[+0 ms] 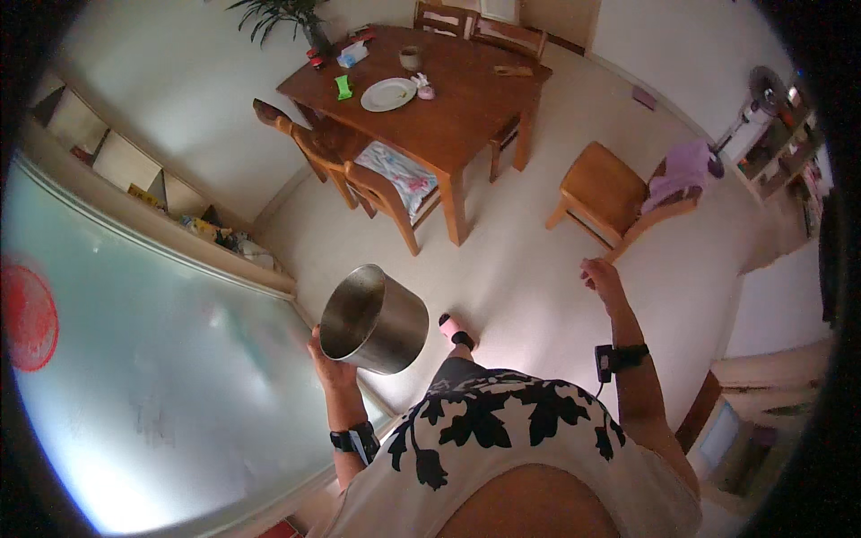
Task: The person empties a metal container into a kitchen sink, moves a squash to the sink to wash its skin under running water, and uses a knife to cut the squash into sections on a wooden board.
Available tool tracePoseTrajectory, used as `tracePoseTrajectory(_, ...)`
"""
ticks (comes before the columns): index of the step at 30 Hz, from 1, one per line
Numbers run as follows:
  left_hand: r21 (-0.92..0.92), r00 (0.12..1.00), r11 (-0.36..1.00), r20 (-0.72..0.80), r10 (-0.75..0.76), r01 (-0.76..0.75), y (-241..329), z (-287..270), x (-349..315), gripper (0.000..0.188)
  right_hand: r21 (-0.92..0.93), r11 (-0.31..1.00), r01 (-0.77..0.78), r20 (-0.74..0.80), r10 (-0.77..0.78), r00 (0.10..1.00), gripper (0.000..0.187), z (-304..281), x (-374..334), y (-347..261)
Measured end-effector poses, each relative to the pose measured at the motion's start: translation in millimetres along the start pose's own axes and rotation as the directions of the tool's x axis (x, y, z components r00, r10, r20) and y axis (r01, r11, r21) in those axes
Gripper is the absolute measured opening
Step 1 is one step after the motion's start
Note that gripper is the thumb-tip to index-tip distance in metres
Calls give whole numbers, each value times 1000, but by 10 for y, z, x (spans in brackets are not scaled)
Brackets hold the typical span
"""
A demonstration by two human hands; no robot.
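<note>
Locate shirt (489,417) nearest, at six o'clock: pale, with dark leaf print. Find left band (357,439) at seven o'clock and right band (621,361) at four o'clock: both black, one per arm.

Locate left hand (334,369) at half past seven: clamped on pot (395,327), at the eight o'clock side of the wall. Note position of pot: also at half past seven, closer to view centre, in the air over floor (511,242) and near panel (170,359). Note form of pot: grey metal, cylindrical, tilted, mouth toward ten o'clock, interior dim. Cannot tell contents.

Locate right hand (605,282) at three o'clock: well apart from pot and left hand, fingers partly bent. Cannot tell whether fingertips meet palm.

Identify panel at eight o'clock: frosted, with round red mark (30,318) at nine o'clock. Find slipper (453,330) at five o'clock: pink and black.

Locate chair (605,188) at two o'clock, beyond right hand: wooden, apart from table (466,112), with purple cloth (677,170) over the back. Find floral cushion (395,170) at eleven o'clock, on a seat by table.

Locate table at twelve o'clock: brown wood. On top, find plate (386,94), white. Around plate, read: green item (343,87) at nine, tissue box (352,56) at eleven, cup (410,59) at one, pink-and-white figure (425,91) at three.

Beyond, find plant (314,34) at eleven o'clock and fan (767,88) at two.
</note>
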State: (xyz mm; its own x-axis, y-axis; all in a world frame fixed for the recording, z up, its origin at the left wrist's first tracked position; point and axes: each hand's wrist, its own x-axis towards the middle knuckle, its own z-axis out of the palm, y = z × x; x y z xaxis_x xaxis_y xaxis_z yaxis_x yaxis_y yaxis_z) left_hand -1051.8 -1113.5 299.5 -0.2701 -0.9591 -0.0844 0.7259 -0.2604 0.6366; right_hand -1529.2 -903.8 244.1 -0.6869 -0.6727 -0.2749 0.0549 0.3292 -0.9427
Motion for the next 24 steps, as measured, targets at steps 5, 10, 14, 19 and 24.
tracePoseTrajectory(5,41,999,999,-53,6,-4,-1,228,963,32,-108,993,-53,110,65,992,25,686,1298,-353)
tracePoseTrajectory(10,182,985,980,-138,100,-74,82,442,1835,30,69,988,135,265,-149,953,24,1366,2349,-657)
tracePoseTrajectory(14,233,965,953,-132,228,-193,98,565,2517,25,25,989,143,299,-144,943,24,1785,3360,-1049)
tracePoseTrajectory(19,221,924,959,-298,241,-179,-64,1033,3101,24,-148,972,182,373,-115,921,30,2285,4813,-1645)
tracePoseTrajectory(24,402,812,898,-456,364,-178,-353,1513,3414,28,-283,903,323,399,-196,896,56,3087,6323,-1846)
